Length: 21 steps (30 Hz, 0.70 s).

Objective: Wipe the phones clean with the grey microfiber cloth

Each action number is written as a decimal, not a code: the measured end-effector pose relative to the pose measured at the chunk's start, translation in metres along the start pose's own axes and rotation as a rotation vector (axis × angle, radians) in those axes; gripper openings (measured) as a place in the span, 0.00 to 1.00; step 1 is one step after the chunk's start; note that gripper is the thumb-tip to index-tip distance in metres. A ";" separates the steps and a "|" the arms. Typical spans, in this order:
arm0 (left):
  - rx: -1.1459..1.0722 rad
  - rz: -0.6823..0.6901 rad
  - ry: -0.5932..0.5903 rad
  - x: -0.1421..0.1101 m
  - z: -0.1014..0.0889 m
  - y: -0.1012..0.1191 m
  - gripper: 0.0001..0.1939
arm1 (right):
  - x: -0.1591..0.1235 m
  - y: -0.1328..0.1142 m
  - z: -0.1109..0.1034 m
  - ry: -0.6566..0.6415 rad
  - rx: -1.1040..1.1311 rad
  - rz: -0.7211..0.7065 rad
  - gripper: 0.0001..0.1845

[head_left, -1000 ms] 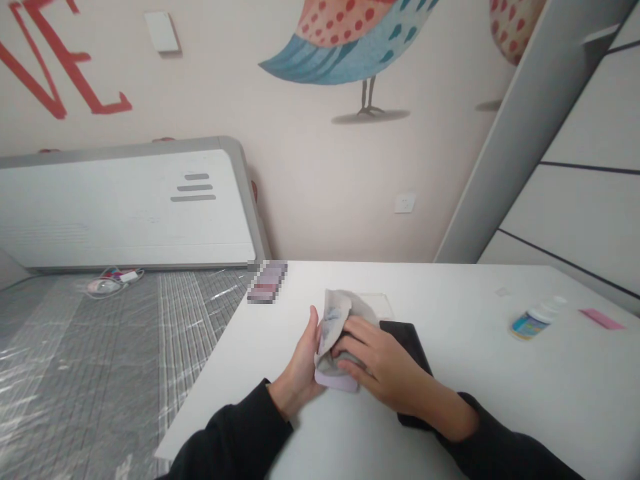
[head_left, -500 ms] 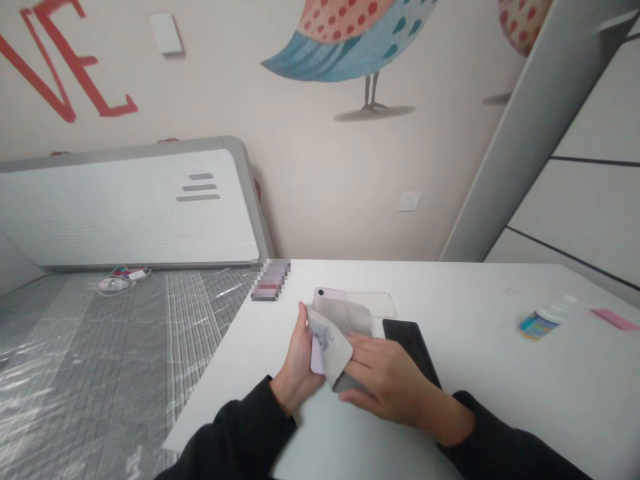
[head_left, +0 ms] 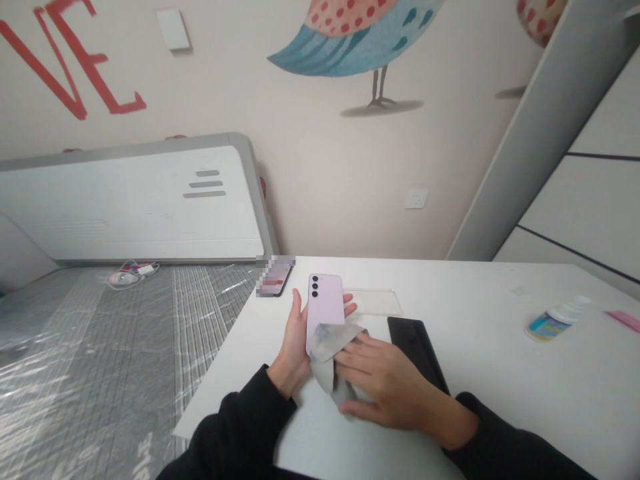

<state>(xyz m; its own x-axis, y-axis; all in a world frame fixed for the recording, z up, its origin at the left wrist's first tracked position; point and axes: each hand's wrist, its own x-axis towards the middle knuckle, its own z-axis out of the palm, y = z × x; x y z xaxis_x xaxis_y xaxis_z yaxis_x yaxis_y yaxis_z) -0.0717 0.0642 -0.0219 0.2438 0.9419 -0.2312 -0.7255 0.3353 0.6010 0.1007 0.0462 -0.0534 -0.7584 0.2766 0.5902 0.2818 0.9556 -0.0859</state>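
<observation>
A pale lilac smartphone [head_left: 326, 300] lies back side up in my left hand [head_left: 294, 340], whose thumb and fingers hold its edges. Three dark camera lenses show at its upper left. My right hand [head_left: 383, 377] grips a thin grey cleaning cloth [head_left: 333, 347] and presses it against the lower part of the phone. Loose folds of the cloth hang below the phone. Beyond the left fingertips, a clear phone case [head_left: 383, 302] rests on the white table [head_left: 493, 387]. A black flat device [head_left: 419, 350] lies partly behind my right hand.
At the table's far left corner is a partly pixelated phone-like item [head_left: 277, 279]. A white bottle with a blue label [head_left: 553, 321] lies on the right, near a pink strip [head_left: 624, 321]. Beside the table is a plastic-wrapped mattress [head_left: 110, 360] with a coiled cable [head_left: 125, 275] on it.
The cloth has slid down the phone towards me, uncovering its upper back and all three lenses. My right hand still holds the cloth. The view has shifted slightly.
</observation>
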 end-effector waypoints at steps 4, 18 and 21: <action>-0.002 -0.031 -0.064 0.001 -0.001 0.002 0.43 | 0.001 0.003 -0.010 0.088 -0.064 0.005 0.23; 0.024 -0.162 -0.106 -0.001 0.001 -0.019 0.44 | 0.007 0.006 0.003 -0.071 -0.220 0.127 0.29; -0.004 -0.041 -0.022 0.001 -0.001 -0.008 0.44 | 0.003 0.006 0.000 -0.061 -0.145 0.044 0.29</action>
<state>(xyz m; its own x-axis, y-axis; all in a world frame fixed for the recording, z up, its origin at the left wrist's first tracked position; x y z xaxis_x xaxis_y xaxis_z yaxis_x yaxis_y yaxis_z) -0.0664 0.0621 -0.0275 0.2871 0.9277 -0.2386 -0.7171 0.3733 0.5886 0.1003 0.0530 -0.0518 -0.7765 0.3282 0.5380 0.3944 0.9189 0.0088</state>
